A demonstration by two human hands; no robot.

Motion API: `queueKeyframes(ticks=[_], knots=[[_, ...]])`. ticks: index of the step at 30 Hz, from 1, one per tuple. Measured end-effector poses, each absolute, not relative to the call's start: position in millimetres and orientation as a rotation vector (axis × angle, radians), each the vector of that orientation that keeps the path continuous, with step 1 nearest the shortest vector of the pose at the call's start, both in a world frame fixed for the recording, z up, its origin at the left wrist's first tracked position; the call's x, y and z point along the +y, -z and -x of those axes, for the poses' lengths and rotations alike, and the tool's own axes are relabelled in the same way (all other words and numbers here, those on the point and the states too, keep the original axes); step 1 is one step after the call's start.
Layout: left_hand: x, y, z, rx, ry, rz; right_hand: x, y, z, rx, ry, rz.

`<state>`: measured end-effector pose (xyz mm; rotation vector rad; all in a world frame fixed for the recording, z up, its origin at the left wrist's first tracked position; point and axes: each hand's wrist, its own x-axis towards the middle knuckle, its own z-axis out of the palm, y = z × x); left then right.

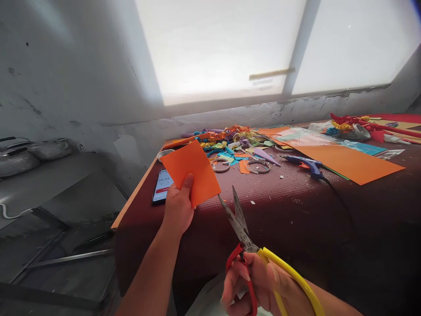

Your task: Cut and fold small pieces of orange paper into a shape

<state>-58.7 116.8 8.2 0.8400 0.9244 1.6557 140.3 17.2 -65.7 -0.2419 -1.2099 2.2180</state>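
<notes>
My left hand [179,206] is closed on a square sheet of orange paper [192,169], thumb on its front face, held up over the table's near left part. Lower down, my right hand [253,281] grips a pair of scissors [242,235] with one red and one yellow handle. The blades are spread apart and point up and away. One blade tip lies close to the paper's lower right corner; whether they touch I cannot tell.
Behind the paper lies a phone [161,186] showing a timer. Paper scraps and curled strips [226,142] are heaped at the back, with ring shapes [258,166] in front. A blue glue gun [304,163] lies beside a large orange sheet [355,162] on the dark red table [279,210].
</notes>
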Motion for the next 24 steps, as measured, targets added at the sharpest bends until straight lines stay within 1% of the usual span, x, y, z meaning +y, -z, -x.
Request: queueKeyframes(ticks=[3, 9, 16, 24], knots=[[117.4, -4.4, 60.8, 0.900, -1.649, -0.877, 14.7, 64.1, -137.5, -1.212, -2.136, 0.282], [118.8, 3.8, 64.6, 0.845, -1.624, -0.949, 12.7, 54.2, -139.3, -1.076, -2.221, 0.273], [119.4, 6.2, 66.0, 0.836, -1.606, -0.988, 17.0, 53.8, -137.2, -0.908, -2.253, 0.302], [117.4, 7.5, 67.2, 0.843, -1.549, -0.999, 22.2, 48.4, -141.5, -0.940, -2.284, 0.319]])
